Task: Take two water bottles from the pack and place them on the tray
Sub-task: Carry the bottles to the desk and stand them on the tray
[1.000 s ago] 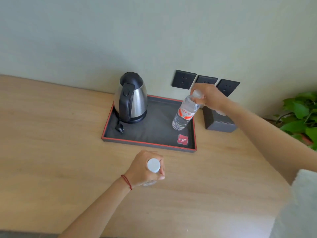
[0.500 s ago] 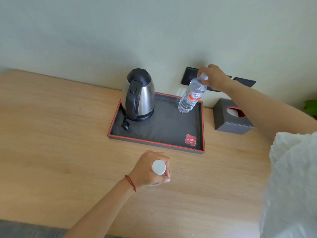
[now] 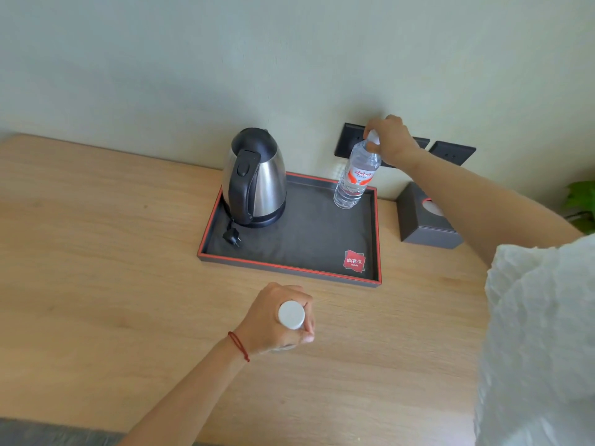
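right hand (image 3: pixel 391 141) pinches the cap of first bottle (image 3: pixel 355 175), tilted at far right tray (image 3: pixel 289 268) corner | left hand (image 3: pixel 273 320) grips second bottle (image 3: pixel 291 314) over near desk | risk: released while tilted, first bottle may topple over rim

This looks like a hotel room: a light wooden desk (image 3: pixel 96 252) against a pale wall carries a black red-edged hospitality tray (image 3: pixel 289 268) bearing a red logo badge (image 3: pixel 354 260), a stainless steel electric kettle (image 3: pixel 257 178), a dark leather-look tissue box (image 3: pixel 425 220) and black wall sockets (image 3: pixel 450 152).
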